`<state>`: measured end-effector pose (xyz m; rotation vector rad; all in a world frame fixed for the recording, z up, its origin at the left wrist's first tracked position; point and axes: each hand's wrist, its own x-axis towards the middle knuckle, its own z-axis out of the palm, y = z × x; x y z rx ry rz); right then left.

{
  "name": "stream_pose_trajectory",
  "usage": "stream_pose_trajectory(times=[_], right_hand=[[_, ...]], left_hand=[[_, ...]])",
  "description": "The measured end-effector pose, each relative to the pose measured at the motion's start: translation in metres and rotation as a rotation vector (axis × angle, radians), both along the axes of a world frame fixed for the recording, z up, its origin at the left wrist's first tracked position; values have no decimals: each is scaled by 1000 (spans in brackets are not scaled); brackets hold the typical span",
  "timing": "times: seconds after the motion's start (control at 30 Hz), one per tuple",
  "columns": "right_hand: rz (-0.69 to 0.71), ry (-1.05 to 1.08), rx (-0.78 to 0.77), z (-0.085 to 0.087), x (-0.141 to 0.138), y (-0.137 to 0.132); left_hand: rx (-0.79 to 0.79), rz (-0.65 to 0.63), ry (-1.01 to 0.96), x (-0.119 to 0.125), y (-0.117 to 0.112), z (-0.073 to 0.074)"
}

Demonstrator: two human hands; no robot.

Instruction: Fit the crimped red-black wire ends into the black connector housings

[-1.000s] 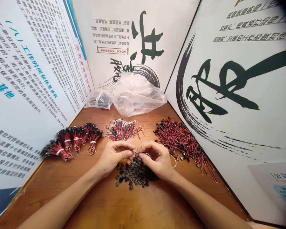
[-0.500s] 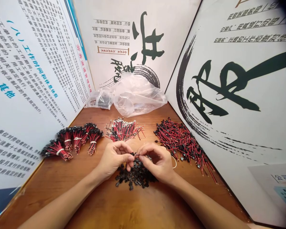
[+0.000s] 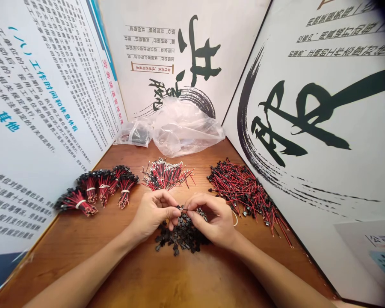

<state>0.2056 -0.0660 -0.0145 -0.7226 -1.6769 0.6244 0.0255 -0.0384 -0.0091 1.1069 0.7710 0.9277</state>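
My left hand (image 3: pixel 157 214) pinches a small black connector housing (image 3: pixel 180 208) between thumb and fingertip; the fingers cover most of it. Close against it, my right hand (image 3: pixel 211 218) is closed on a thin wire (image 3: pixel 185 209), one end of which points at the housing. Whether the wire sits inside the housing I cannot tell. Below both hands lies a heap of loose black connector housings (image 3: pixel 179 239), partly hidden by the right hand. Just beyond the hands is a pile of red and black wires (image 3: pixel 167 175) with bare metal ends.
At the left stand several tied bundles of wires (image 3: pixel 105 188) with black housings. Loose wires with housings (image 3: pixel 244 188) spread along the right panel. Clear plastic bags (image 3: pixel 186 132) lie at the back. A pale rubber band (image 3: pixel 235 218) is beside my right hand. Printed panels (image 3: pixel 192 51) enclose the wooden table (image 3: pixel 141 273).
My right hand has shifted very slightly to the right, and a little more of the wire shows between the fingertips. The left hand has stayed in place.
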Motion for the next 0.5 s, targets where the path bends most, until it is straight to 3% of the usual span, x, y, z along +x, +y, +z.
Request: stream_pose_trajectory(times=[0.2,0.5], right_hand=[[33,-88,60,0,0,1],[30,-10,49,-4,-7,-4]], left_hand=[[29,9,15,0,-1,0],[35,-7,-2,-1,-4,2]])
